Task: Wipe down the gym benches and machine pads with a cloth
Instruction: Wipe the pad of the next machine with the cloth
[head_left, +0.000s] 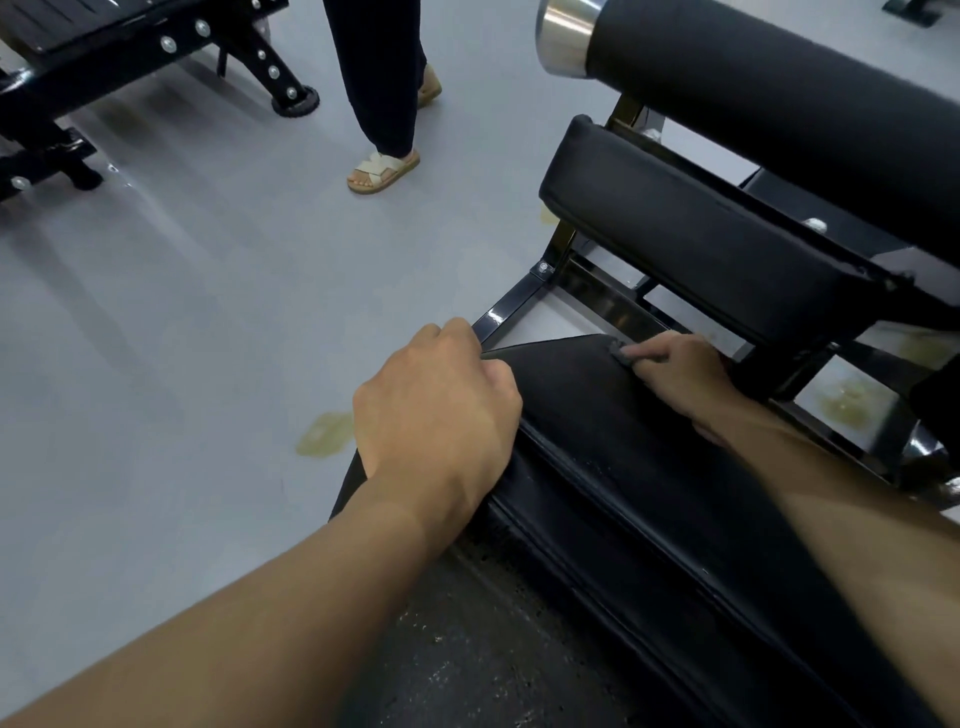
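A long black bench pad (639, 467) runs from the lower right up to the middle of the view. My left hand (441, 410) grips the pad's left edge near its far end, fingers curled over the rim. My right hand (680, 374) presses a small dark grey cloth (623, 355) against the pad's far right corner; only a bit of the cloth shows past the fingers. Beyond the bench stand a second black pad (691, 234) and a thick black roller pad (779, 88) with a chrome end cap.
A person in dark trousers and beige sandals (382, 169) stands on the grey floor ahead. Another black machine frame (156, 57) fills the top left. The bench's black steel frame (530, 291) lies on the floor. Yellowish stains (324, 434) mark the floor.
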